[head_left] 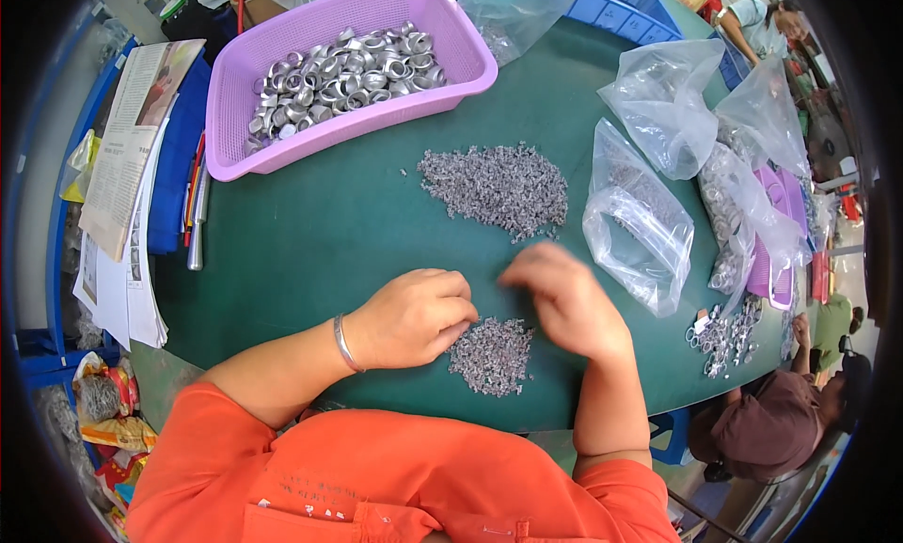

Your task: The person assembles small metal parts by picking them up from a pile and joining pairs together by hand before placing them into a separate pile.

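Two piles of tiny grey metal-looking parts lie on the green tabletop. The smaller pile is close to me and the larger pile lies beyond it. My left hand, with a silver bangle at the wrist, is at the left edge of the smaller pile. Its fingers are curled and pressed together; whatever they hold is too small or hidden. Between the two piles, slightly to the right, my right hand is bent at the fingers. Motion blurs its fingertips, so I cannot tell whether anything is in them.
A purple basket of silver metal rings stands at the far left. Clear plastic bags lie to the right, beside loose metal pieces. Papers and a blue holder line the left edge. Other people are at the right.
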{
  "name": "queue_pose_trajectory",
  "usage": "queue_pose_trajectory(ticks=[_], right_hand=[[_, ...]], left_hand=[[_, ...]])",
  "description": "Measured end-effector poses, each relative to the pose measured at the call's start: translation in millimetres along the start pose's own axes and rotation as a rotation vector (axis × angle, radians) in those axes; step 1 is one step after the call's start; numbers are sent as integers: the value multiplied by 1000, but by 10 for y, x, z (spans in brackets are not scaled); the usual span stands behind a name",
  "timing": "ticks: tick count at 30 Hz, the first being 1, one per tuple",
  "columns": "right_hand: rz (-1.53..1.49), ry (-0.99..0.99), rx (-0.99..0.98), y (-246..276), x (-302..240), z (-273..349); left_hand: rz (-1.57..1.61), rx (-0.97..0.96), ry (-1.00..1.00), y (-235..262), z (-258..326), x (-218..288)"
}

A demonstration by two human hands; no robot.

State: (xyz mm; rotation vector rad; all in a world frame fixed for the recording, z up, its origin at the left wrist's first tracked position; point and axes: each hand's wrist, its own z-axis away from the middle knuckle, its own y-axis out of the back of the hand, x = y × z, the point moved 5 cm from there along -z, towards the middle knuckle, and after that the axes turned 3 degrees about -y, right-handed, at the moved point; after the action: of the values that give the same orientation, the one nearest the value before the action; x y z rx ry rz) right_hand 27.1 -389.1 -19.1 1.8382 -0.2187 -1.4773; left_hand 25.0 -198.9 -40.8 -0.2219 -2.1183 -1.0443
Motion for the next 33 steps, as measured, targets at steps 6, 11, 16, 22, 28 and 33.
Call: queue_pose_trajectory(ticks=[6,11,16,22,28,33], right_hand=[[44,-111,285,-67,104,-49],[221,-139,482,-71,112,-50],[7,-26,228,-209,-2,-114],[28,-77,321,3,108,-57],[68,51,161,-87,-14,-69],[97,6,227,-9,32,-48]], left_hand=[[-59,198,191,125,-29,-155],[-146,205,201,148,-74,-141],[-121,223,229,136,-32,-200],[-76,231,226,150,-42,-186],[-107,168,117,124,-58,-144],[-33,182,249,142,-27,-204]])
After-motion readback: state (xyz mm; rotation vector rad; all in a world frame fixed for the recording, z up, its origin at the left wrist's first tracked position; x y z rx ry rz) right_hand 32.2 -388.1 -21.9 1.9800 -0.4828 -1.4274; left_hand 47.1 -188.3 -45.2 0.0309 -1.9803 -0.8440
